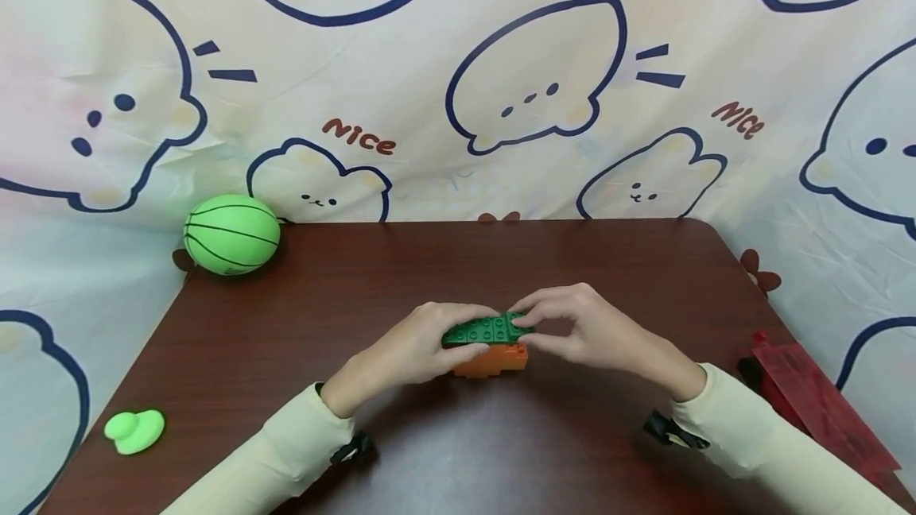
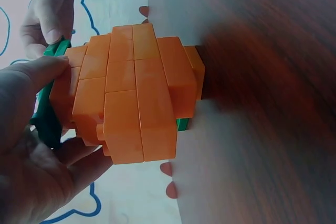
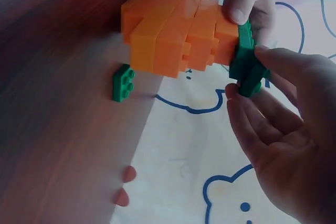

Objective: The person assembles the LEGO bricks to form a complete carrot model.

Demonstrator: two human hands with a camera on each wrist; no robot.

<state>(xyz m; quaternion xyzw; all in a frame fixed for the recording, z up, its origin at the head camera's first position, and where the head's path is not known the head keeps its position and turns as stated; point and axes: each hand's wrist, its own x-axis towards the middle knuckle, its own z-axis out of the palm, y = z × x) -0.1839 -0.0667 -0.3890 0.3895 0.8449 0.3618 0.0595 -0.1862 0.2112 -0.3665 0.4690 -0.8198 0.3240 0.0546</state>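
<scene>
An orange toy-brick build, stacked in stepped layers that widen toward the middle, stands on the table. Green bricks lie across its top, studs up. My left hand grips the build's top end, its thumb at the seam of orange and green. At the right end, my right hand pinches a green brick between thumb and fingers, against the other green piece. A separate green brick rests on the table behind the build, hidden in the head view.
A green ball with black lines sits at the far left corner. Nearer on the left lies a small bright green rounded object. A translucent red object is along the right edge. A patterned cloth hangs behind the table.
</scene>
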